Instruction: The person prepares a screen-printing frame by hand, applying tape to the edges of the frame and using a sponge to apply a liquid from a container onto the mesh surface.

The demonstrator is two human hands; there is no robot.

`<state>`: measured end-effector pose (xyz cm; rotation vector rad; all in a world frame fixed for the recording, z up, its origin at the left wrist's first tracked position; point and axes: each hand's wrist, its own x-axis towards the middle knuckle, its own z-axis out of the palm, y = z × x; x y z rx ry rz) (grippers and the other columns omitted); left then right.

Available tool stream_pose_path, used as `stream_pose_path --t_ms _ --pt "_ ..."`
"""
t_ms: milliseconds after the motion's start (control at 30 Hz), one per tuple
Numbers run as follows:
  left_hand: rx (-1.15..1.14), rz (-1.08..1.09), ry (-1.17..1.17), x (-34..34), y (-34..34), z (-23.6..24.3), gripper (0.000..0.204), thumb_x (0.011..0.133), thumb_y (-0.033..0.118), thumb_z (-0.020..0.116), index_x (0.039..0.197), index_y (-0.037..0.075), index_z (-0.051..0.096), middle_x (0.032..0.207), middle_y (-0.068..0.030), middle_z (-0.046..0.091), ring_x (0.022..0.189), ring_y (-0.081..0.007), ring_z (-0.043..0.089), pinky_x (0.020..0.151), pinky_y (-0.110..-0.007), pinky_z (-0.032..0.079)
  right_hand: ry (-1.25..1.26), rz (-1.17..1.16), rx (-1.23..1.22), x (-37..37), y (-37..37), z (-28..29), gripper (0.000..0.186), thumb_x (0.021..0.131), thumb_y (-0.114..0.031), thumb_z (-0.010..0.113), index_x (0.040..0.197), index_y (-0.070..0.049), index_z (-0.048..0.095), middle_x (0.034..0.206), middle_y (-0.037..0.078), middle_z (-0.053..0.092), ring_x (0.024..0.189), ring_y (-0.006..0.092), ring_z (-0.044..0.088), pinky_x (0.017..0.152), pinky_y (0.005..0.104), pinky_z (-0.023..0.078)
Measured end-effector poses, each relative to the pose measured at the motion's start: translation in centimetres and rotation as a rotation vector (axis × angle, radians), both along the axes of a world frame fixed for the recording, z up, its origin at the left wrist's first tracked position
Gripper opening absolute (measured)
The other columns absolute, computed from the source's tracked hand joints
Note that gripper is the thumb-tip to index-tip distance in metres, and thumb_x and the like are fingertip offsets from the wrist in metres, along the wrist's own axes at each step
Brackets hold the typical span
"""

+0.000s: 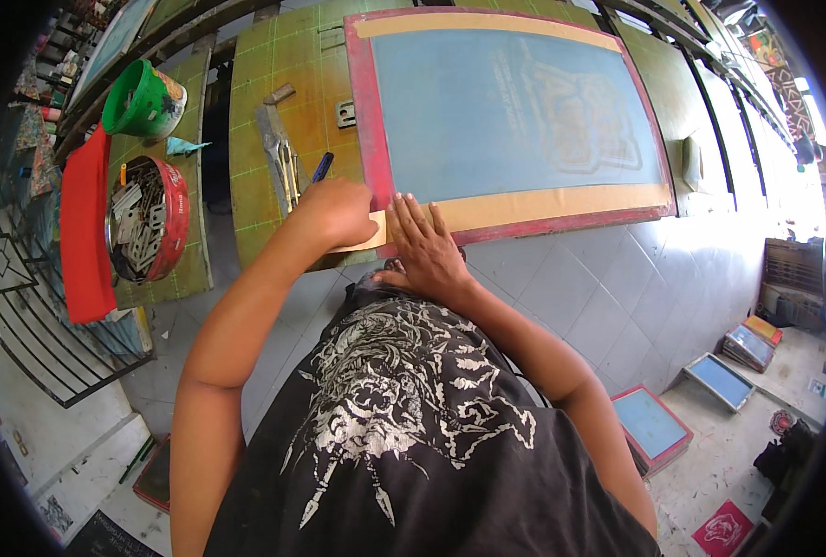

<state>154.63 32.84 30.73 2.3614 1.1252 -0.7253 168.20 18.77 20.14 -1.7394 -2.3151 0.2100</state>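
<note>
A screen-printing frame (369, 121) with red edges and blue mesh lies flat before me, a pale design showing on its right half. Brown tape (543, 203) runs along its near edge, and another strip (487, 28) along the far edge. My left hand (337, 215) is closed on the left end of the near tape, just beyond the frame's near-left corner. Its loose end (373, 236) shows below my fingers. My right hand (424, 243) lies flat over the tape by that corner, fingers straight and holding nothing.
Left of the frame, a dark marker (323, 167), metal tools (278, 148) and a metal clamp (346, 114) lie on the green gridded board (255, 74). Farther left stand a green bucket (143, 100), a red tin (173, 218) of metal parts and a red cloth (86, 232). More screens (652, 422) rest lower right.
</note>
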Motion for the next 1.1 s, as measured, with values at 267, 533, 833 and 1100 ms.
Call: stream_pose_path --t_ms 267,533,833,1100 --pt "0.066 -0.002 -0.055 -0.1 -1.0 -0.6 0.023 0.079 0.023 0.065 0.091 0.004 0.073 0.093 -0.0164 0.072 0.092 -0.0356 0.069 0.082 -0.046 0.054 0.045 -0.021 -0.019 -0.1 0.2 0.1 0.106 0.083 -0.073 0.053 0.149 0.007 0.032 0.158 0.021 0.029 0.15 0.0322 0.022 0.121 0.0529 0.017" --pt "0.131 -0.001 -0.204 -0.4 -3.2 -1.2 0.019 0.083 0.023 0.065 0.09 0.006 0.071 0.086 -0.0185 0.071 0.083 -0.038 0.069 0.077 -0.048 0.055 -0.001 -0.017 -0.042 -0.1 0.3 0.1 0.103 0.082 -0.071 0.056 0.147 0.006 0.036 0.158 0.019 0.032 0.15 0.0309 0.023 0.121 0.0514 0.018" --pt "0.318 -0.087 -0.319 -1.5 -5.4 -2.8 0.016 0.087 0.02 0.065 0.085 0.005 0.069 0.078 -0.0158 0.068 0.073 -0.0326 0.07 0.066 -0.045 0.056 -0.125 -0.026 0.004 -0.4 0.1 -0.3 0.098 0.078 -0.068 0.062 0.145 0.001 0.043 0.157 0.017 0.034 0.148 0.0297 0.027 0.119 0.0549 0.022" --pt "0.399 -0.175 -0.309 -1.6 -7.3 -1.5 0.017 0.089 0.023 0.064 0.091 0.007 0.069 0.082 -0.0138 0.066 0.072 -0.0301 0.07 0.064 -0.043 0.056 -0.139 -0.044 -0.032 -0.6 0.2 -0.4 0.102 0.076 -0.068 0.064 0.147 0.001 0.04 0.157 0.017 0.034 0.149 0.0288 0.025 0.119 0.0561 0.021"
